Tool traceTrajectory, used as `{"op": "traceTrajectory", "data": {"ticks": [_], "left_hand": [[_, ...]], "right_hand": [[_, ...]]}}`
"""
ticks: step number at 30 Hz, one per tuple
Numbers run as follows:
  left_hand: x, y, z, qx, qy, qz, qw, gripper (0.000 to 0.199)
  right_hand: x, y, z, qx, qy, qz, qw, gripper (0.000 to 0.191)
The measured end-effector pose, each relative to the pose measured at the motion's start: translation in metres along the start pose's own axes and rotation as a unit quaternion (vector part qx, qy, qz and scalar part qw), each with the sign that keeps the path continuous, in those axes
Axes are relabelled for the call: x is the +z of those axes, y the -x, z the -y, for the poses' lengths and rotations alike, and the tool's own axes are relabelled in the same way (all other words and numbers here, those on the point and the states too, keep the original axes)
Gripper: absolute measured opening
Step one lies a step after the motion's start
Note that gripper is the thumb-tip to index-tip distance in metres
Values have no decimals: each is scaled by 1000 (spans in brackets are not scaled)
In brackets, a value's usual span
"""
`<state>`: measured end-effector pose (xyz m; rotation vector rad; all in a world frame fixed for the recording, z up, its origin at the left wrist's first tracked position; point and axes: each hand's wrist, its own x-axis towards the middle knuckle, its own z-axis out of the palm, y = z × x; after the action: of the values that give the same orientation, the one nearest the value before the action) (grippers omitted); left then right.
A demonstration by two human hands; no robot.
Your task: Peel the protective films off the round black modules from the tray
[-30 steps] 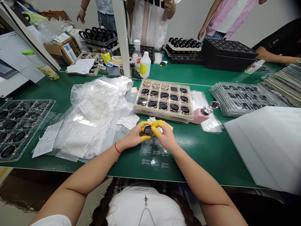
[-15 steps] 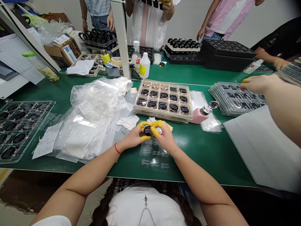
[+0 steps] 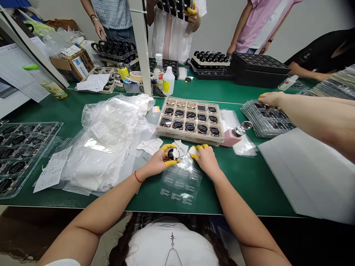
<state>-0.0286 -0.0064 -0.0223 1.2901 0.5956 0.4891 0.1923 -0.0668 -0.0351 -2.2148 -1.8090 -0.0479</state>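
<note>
Between the yellow-cot-covered thumb and fingers of my left hand (image 3: 162, 159) is a round black disc (image 3: 173, 154) with white marks or a reflection on its face. Just to the right, my right hand (image 3: 205, 159), also in yellow finger cots, has its fingers closed at a small white wipe (image 3: 193, 151); whether it is paper or cloth I cannot tell. Below both hands a clear film sheet (image 3: 177, 184) with small white printed text lies on the green table. Beyond them stands a stacked plastic tray (image 3: 191, 137) of similar round discs.
Crumpled plastic bags (image 3: 111, 136) and a disc tray (image 3: 30, 159) fill the left. Right of the middle tray is a pink pump bottle (image 3: 232, 137). A co-worker's arm (image 3: 310, 111) reaches over stacked trays (image 3: 267, 127) at right. A white bottle (image 3: 168, 82) stands behind.
My right hand has moved off the disc to the right and is now at the white wipe. My left hand keeps the disc. The co-worker's arm on the right has shifted left.
</note>
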Motion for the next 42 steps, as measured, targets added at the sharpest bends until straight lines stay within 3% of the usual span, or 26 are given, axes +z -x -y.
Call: {"op": "traceTrajectory", "data": {"ticks": [5, 8, 10, 12, 14, 17, 23, 30, 34, 37, 39, 42], "left_hand": [[5, 4, -6, 2, 11, 3, 1000, 51], [7, 5, -9, 5, -12, -5, 1000, 51], [8, 6, -10, 11, -27, -9, 1000, 50], [8, 7, -9, 24, -32, -6, 999, 49], [6, 7, -7, 39, -33, 3, 999, 48], [2, 7, -4, 57, -55, 4, 997, 47], [-3, 5, -3, 77, -74, 10, 994, 47], [2, 3, 2, 55, -20, 25, 998, 52], [2, 2, -1, 24, -5, 16, 1000, 54], [1, 2, -5, 23, -6, 8, 1000, 53], [0, 3, -7, 31, -12, 3, 999, 53], [-1, 5, -8, 41, -25, 15, 999, 53]], "right_hand": [[-2, 5, -2, 76, 9, 98, 992, 15], [-20, 13, 16, 117, -79, 58, 988, 19], [-31, 22, 34, 57, -175, -17, 983, 20], [-36, 30, 54, -53, -247, -63, 966, 18], [-33, 35, 70, -130, -248, -87, 956, 18], [-20, 33, 84, -149, -179, -129, 964, 20], [-8, 17, 81, -122, -126, -157, 972, 22], [-15, 4, 71, -61, -162, -93, 981, 21], [-28, -2, 64, -38, -287, -34, 957, 19], [-37, 3, 61, 3, -379, -33, 925, 21], [-40, 9, 62, -12, -377, -46, 925, 19], [-40, 17, 66, -111, -314, -66, 941, 14]]}}
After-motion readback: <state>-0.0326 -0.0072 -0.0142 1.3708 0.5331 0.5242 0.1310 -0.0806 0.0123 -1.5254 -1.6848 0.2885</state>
